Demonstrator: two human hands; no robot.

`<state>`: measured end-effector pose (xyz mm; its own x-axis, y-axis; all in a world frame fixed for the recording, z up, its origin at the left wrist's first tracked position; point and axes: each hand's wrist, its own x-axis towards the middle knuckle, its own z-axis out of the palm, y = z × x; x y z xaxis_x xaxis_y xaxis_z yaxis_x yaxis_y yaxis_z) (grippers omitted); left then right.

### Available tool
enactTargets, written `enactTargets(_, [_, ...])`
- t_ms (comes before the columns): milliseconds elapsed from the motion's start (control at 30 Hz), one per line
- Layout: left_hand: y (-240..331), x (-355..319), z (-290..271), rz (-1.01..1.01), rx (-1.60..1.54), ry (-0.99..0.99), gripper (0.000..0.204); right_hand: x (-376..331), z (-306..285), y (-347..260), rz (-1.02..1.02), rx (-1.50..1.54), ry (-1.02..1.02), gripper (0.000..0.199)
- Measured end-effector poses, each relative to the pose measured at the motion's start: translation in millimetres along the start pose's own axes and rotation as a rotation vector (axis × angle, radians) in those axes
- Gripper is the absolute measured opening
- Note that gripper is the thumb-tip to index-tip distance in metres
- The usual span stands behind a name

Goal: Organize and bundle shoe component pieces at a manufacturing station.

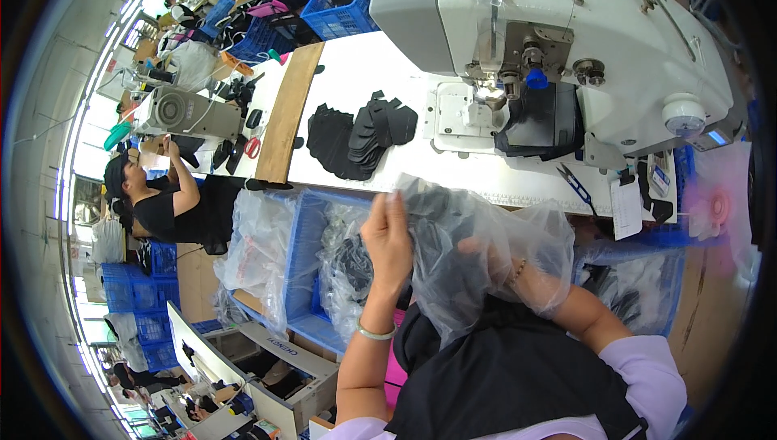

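A clear plastic bag [457, 278] hangs crumpled in front of me, over my lap and up to the table's front edge. My left hand [388, 238] is raised, its thumb and fingers pinched together on the bag's upper left edge. My right hand [486, 254] reaches into the bag or behind its film, and the plastic blurs its fingers. Something dark shows through the upper part of the bag; I cannot tell whether it lies inside. On the white table [356, 76], beyond my hands, several flat black cut pieces [372, 136] are fanned out in overlapping stacks.
A white sewing machine [526, 27] stands at the far right, with a black piece [541, 120] under its head. Dark thread snips [576, 189] lie by the front edge. Blue crates [303, 270] holding plastic-wrapped goods stand below the table. Another person [166, 197] works at the left.
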<state>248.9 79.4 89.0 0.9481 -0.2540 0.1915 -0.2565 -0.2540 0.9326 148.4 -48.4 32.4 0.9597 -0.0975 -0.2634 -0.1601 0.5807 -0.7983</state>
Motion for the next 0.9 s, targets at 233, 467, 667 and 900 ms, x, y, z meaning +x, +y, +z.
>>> enactTargets(233, [25, -3, -4, 0.072, -0.323, 0.704, 0.031, -15, 5, -6, -0.273, -0.309, -0.276, 0.048])
enactTargets(467, [43, -12, -57, 0.105, -0.046, 0.951, 0.031, -8, 8, -4, -0.62, -0.446, -0.193, 0.041])
enactTargets(667, [5, -15, -114, -0.081, -0.089, 1.083, 0.04, 24, 26, 0, -0.36, 0.128, 0.224, 0.045])
enactTargets(900, [-100, -56, -277, -0.332, 0.038, 1.454, 0.048, 103, -10, 14, 0.076, 0.585, 0.216, 0.05])
